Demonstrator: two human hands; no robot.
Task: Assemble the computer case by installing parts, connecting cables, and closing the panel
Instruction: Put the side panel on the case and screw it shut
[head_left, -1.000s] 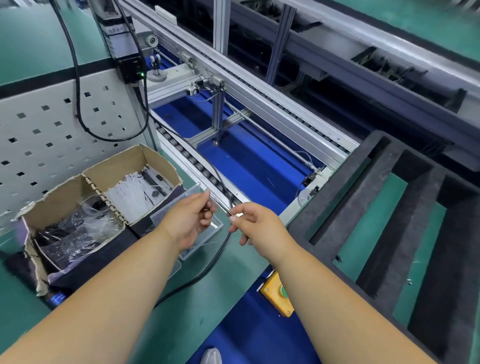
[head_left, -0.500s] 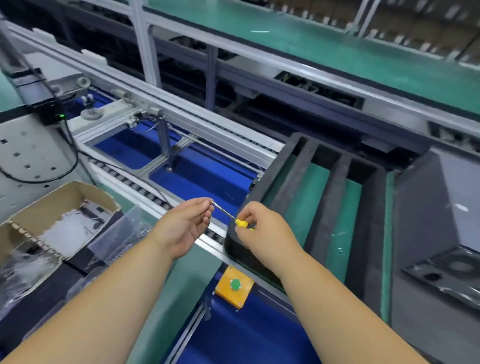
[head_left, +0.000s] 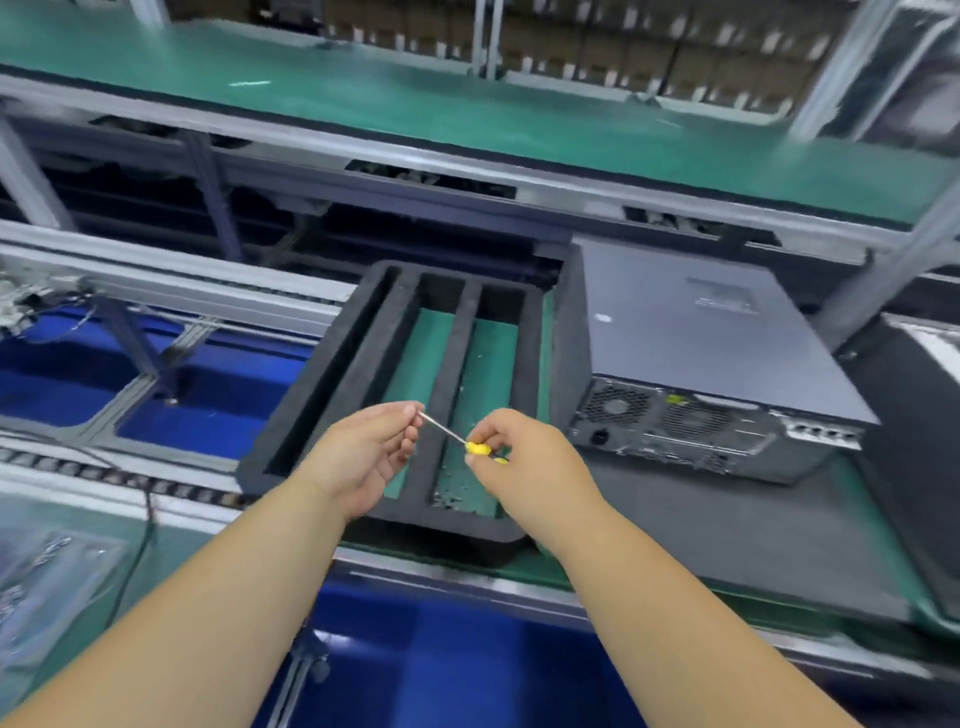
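A small screwdriver (head_left: 451, 434) with a yellow handle and thin metal shaft sits between my hands. My right hand (head_left: 524, 457) is shut on the yellow handle. My left hand (head_left: 366, 457) pinches the shaft's tip between thumb and fingers. Both hands hover over a black foam tray (head_left: 363, 338) with long slots on the green belt. To the right lies a grey computer case (head_left: 696, 338) on its side, its rear panel with fan grilles and ports facing me, its top panel in place.
A dark mat (head_left: 737, 525) lies under the case. Another dark unit (head_left: 914, 395) stands at the far right edge. A conveyor frame (head_left: 166, 291) with blue floor below runs on the left. Plastic bags (head_left: 47, 571) lie at lower left. A green shelf (head_left: 467, 114) spans the back.
My view has swung right: the cardboard boxes have left the frame and the computer case has come fully into view. Both hands still hold the screwdriver the same way.
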